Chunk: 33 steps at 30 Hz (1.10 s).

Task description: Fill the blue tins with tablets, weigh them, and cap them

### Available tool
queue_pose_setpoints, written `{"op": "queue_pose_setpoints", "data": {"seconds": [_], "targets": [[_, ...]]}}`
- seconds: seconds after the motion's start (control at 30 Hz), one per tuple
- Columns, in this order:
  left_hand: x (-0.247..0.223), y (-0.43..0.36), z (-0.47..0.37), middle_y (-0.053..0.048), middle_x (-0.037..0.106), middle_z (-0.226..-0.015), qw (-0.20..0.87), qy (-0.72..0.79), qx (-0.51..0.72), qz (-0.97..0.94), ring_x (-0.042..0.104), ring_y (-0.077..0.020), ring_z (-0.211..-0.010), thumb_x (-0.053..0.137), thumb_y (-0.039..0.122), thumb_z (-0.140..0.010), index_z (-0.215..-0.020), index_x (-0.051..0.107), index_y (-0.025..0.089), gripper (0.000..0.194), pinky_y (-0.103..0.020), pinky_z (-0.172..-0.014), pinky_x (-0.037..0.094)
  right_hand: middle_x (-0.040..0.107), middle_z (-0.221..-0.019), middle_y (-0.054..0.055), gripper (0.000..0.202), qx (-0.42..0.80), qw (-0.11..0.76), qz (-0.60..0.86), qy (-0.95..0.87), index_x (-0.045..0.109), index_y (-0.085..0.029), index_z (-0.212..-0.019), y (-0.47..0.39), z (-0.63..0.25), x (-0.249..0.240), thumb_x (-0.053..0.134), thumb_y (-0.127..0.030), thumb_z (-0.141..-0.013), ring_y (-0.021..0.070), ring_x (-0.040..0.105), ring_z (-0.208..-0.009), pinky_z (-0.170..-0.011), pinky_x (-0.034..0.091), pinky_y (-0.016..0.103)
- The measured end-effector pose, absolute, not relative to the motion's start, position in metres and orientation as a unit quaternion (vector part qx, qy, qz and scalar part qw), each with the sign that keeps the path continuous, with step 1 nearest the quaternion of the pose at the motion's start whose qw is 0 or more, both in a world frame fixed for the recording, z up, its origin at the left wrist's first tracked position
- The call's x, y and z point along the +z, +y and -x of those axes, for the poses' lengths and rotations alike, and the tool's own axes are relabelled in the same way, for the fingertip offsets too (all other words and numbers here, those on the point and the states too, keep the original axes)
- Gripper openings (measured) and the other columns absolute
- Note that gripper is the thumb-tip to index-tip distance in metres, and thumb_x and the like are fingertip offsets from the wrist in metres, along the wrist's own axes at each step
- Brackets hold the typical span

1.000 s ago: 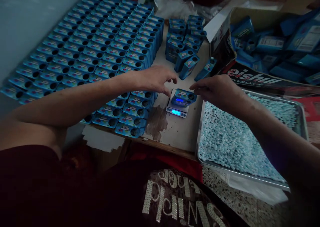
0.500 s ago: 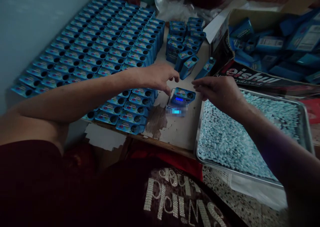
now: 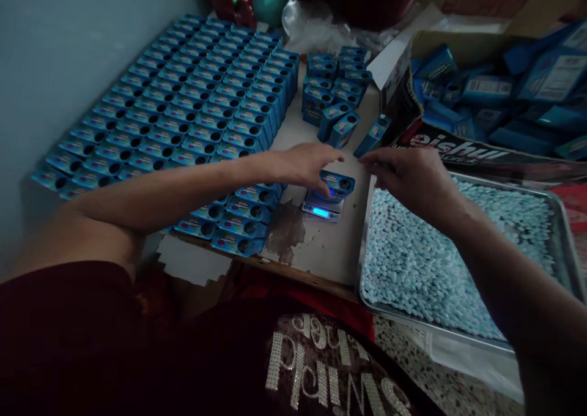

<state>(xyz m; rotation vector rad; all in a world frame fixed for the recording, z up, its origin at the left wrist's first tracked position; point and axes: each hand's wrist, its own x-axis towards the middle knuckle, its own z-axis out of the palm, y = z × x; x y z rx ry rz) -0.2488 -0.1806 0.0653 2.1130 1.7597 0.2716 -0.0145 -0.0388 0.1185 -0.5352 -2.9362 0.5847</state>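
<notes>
A small blue box [image 3: 338,181] with a dark round hole in its top stands on a digital scale [image 3: 321,211], whose display is lit. Around the box's left side reaches my left hand [image 3: 307,164], open, thumb and fingers apart; whether the thumb touches the box I cannot tell. My right hand [image 3: 410,174] hovers just right of the box with fingertips pinched together, and anything between them is too small to make out. Beneath that wrist lies a metal tray [image 3: 365,263] full of small pale blue pieces [image 3: 426,269].
Rows of blue boxes [image 3: 183,107] cover the table's left side. Several more boxes [image 3: 337,85] stand behind the scale, one leaning box [image 3: 373,134] nearby. A carton [image 3: 463,153] of blue boxes sits behind the tray. Bowls [image 3: 270,3] and clear plastic [image 3: 309,24] lie at the back.
My left hand has moved right and closer to the box on the scale. My right hand stays pinched beside it. The view has tilted up slightly, showing more of the bowls.
</notes>
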Motion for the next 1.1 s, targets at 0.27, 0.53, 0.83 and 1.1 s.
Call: {"op": "queue_pose_setpoints", "data": {"seconds": [0.27,0.53,0.83,1.1], "targets": [[0.109,-0.187,0.249,-0.010,0.080,-0.139,0.131,0.657,0.074,-0.739,0.076,-0.0306,-0.125,0.064,0.029,-0.101,-0.143,0.072,0.022,0.043,-0.035,-0.096,0.057,0.087,-0.111,0.010,0.024,-0.018,-0.150,0.224,-0.963,0.089,-0.027,-0.115,-0.014,0.013,0.116,0.070,-0.034,-0.102,0.0342,0.081,-0.109,-0.087,0.058,0.039],[0.099,-0.224,0.334,-0.008,0.075,-0.150,0.209,0.662,0.077,-0.716,0.068,-0.0264,-0.137,0.060,0.034,-0.104,-0.153,0.065,0.024,0.051,-0.035,-0.118,0.046,0.073,-0.146,0.026,0.046,-0.061,-0.054,0.255,-0.963,0.074,-0.015,-0.144,0.002,0.122,0.089,0.045,-0.019,-0.108,0.0418,0.077,-0.119,-0.088,0.056,0.045],[0.078,-0.255,0.314,-0.020,0.067,-0.156,0.134,0.677,-0.014,-0.724,0.061,-0.0363,-0.143,0.044,0.055,-0.116,-0.169,0.050,0.018,0.065,-0.047,-0.121,0.036,0.078,-0.129,0.019,0.029,-0.039,-0.065,0.224,-0.972,0.086,-0.019,-0.111,0.002,0.126,0.090,0.065,-0.040,-0.106,0.0409,0.075,-0.114,-0.078,0.049,0.041],[0.081,-0.254,0.314,-0.019,0.058,-0.168,0.096,0.701,-0.020,-0.706,0.057,-0.0351,-0.151,0.041,0.055,-0.119,-0.174,0.042,0.022,0.065,-0.044,-0.120,0.042,0.082,-0.107,0.010,0.023,0.005,-0.074,0.239,-0.968,0.087,-0.025,-0.101,-0.087,0.059,0.104,0.069,-0.039,-0.105,0.0279,0.076,-0.095,-0.065,0.036,0.034]]}}
